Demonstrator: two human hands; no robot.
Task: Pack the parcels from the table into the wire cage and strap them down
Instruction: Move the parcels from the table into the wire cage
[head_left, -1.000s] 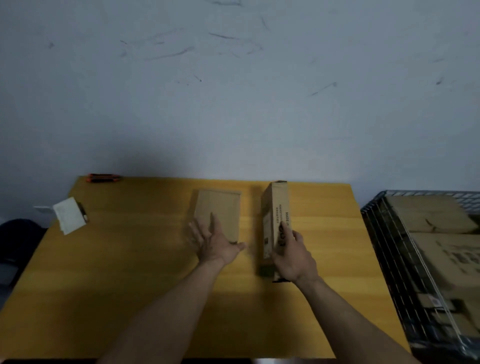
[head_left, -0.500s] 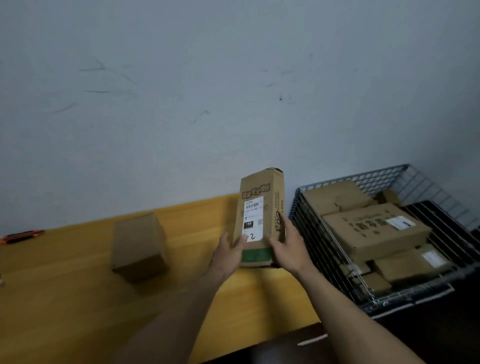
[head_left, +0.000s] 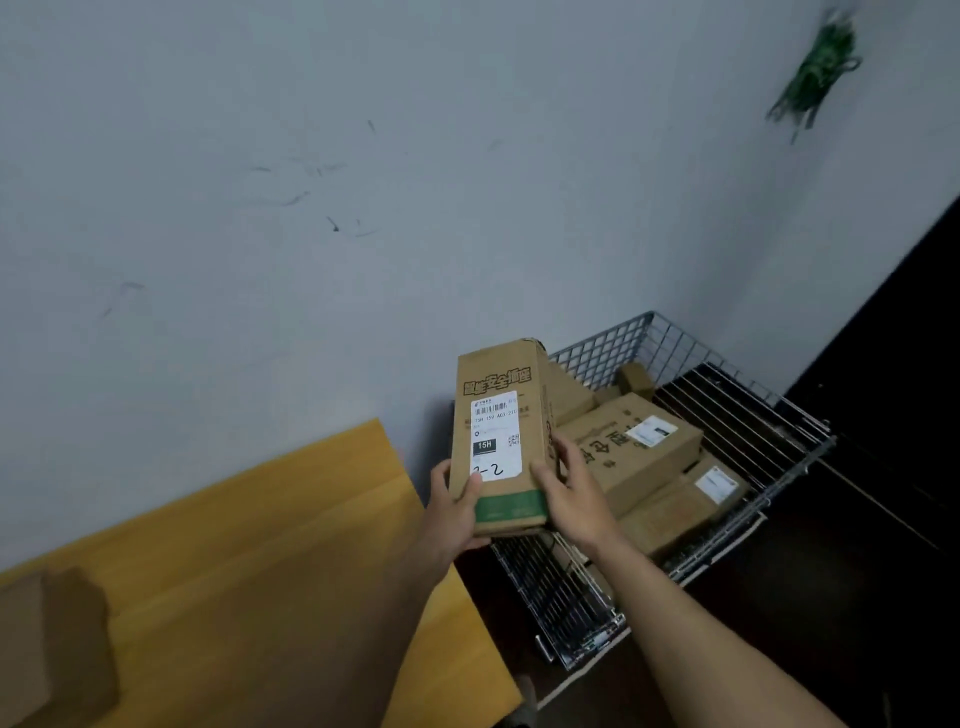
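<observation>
Tall parcel (head_left: 498, 436) held upright over near-left corner of wire cage (head_left: 779, 467), just past right end of bench (head_left: 249, 545). Long axis near vertical, tilted slightly away at top; labelled face turned toward camera, green band at bottom. Left hand (head_left: 457, 512) wrapped round lower left edge, thumb on front face; right hand (head_left: 574, 496) wrapped round lower right edge, fingers (head_left: 563, 460) reaching along side. Both hands closed on lower third of parcel, neither clearly nearer to it. Cage lying right of and below parcel, already stacked with large carton (head_left: 639, 447), smaller carton (head_left: 680, 504) and others behind; bare wire floor visible along near side, under parcel and right forearm. Coming move judged as: lay long axis down and lower into that near gap, since upright fit looks unstable. One small box (head_left: 52, 649) left on bench, far left, well apart from both hands. Strapping not yet begun.
</observation>
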